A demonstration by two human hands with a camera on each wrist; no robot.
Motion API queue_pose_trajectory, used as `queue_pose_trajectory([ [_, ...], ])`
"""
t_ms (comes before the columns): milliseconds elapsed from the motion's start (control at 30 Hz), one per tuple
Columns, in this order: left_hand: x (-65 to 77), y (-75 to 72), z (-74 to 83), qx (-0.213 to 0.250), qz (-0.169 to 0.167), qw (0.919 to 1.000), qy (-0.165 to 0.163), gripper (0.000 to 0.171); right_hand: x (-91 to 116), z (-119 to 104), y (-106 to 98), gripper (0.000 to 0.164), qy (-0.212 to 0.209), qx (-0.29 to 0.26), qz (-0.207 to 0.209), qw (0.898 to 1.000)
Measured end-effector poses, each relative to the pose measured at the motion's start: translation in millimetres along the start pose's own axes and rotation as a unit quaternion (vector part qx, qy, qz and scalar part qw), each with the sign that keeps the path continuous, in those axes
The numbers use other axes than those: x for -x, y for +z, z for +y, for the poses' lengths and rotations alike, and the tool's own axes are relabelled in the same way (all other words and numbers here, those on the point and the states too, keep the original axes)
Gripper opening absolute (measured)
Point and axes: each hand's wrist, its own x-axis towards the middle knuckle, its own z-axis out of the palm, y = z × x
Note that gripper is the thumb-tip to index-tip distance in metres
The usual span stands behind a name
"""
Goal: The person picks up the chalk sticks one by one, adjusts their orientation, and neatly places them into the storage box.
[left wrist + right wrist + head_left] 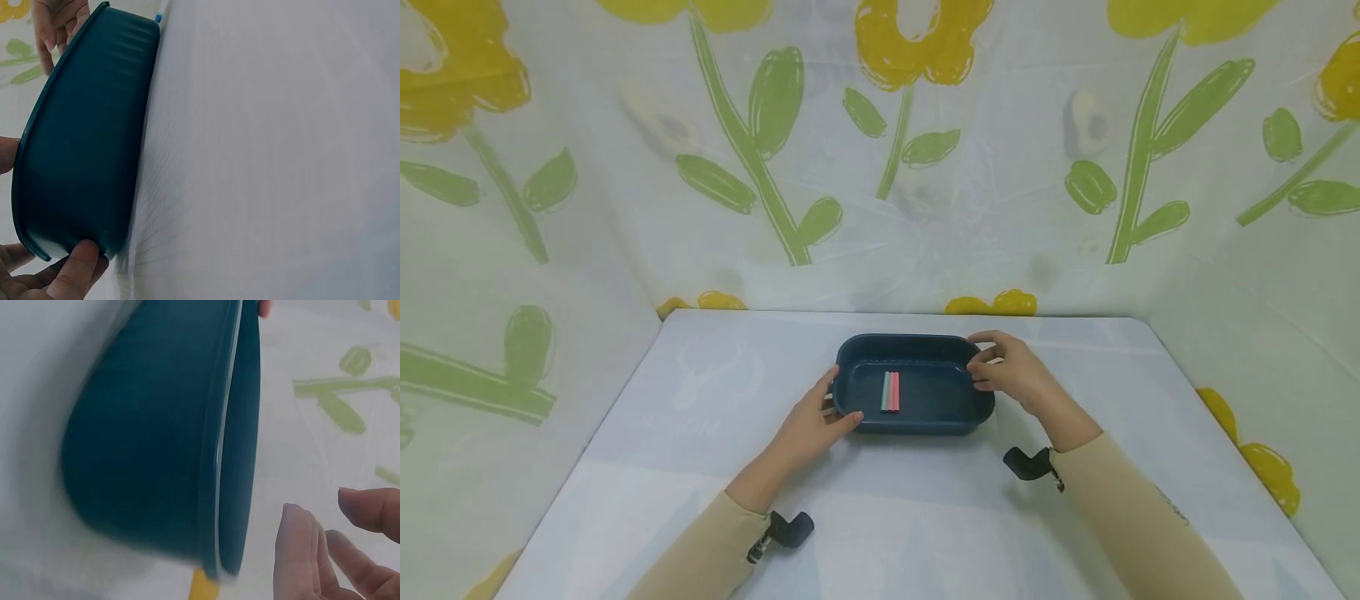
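Observation:
A dark teal rectangular basin (932, 427) with rounded corners sits toward the back of the white table. Inside it, left of the middle, three slim sticks like chalk (890, 392) lie side by side, one pale green and two pink. My left hand (812, 421) holds the basin's left end, thumb at the front rim and fingers around the side. In the left wrist view its fingertips (78, 269) press the end wall. At the other end my right hand (1011, 371) hovers by the rim, fingers loosely bent; the right wrist view shows it apart from the basin and holding nothing.
The white table (910, 517) stretches in front of the basin and to both sides. Behind and beside it hang white cloth walls (985, 233) printed with yellow flowers and green stems. Each sleeve carries a small black wrist camera (1026, 463).

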Motion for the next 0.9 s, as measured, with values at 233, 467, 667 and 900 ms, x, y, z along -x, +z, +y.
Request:
queue_pose_trajectory([
  [233,5.5,2.5,4.1,0.002,0.004,1.0,-0.002,0.09,9,13,-22,0.059,-0.011,0.021,0.013,1.0],
  [467,11.1,5.2,7.4,0.004,0.011,0.9999,-0.002,0.089,15,27,-42,0.061,0.002,0.048,0.018,0.999],
  [667,14.9,8.2,8.4,0.002,0.013,0.9999,-0.003,0.089,18,45,-58,0.06,-0.012,0.095,0.02,0.995],
  [900,17.9,12.4,7.3,0.002,0.017,0.9998,-0.001,0.09,15,64,-73,0.058,0.004,0.123,0.026,0.992],
])
